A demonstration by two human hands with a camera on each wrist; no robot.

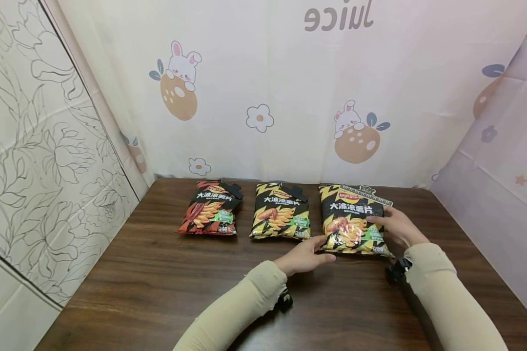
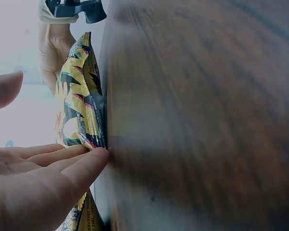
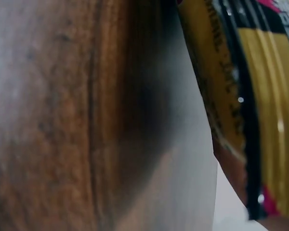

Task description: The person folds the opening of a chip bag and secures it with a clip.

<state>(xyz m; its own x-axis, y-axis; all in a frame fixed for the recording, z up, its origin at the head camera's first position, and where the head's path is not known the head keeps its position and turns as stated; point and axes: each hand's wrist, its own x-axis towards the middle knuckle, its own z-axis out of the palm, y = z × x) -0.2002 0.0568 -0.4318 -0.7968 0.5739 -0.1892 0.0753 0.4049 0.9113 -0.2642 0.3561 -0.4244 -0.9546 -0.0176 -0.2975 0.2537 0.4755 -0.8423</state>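
Note:
On the right of the row lies a yellow and black bag of potato chips (image 1: 349, 228), printed with fries and a piece of chicken. My right hand (image 1: 400, 227) grips its right edge, thumb over the front and the other fingers hidden at the side or behind. Straight fingers of my left hand (image 1: 305, 256) touch the lower left corner; in the left wrist view this hand (image 2: 43, 187) has its thumb held well apart. The right wrist view shows the crimped seam of the bag (image 3: 274, 96) close up, with part of the hand behind it.
A matching yellow and black bag (image 1: 281, 212) lies in the middle, and a red and black one (image 1: 211, 208) to its left. They rest on a dark wooden table (image 1: 167, 287). A printed curtain (image 1: 228, 87) hangs behind, with more patterned cloth at both sides.

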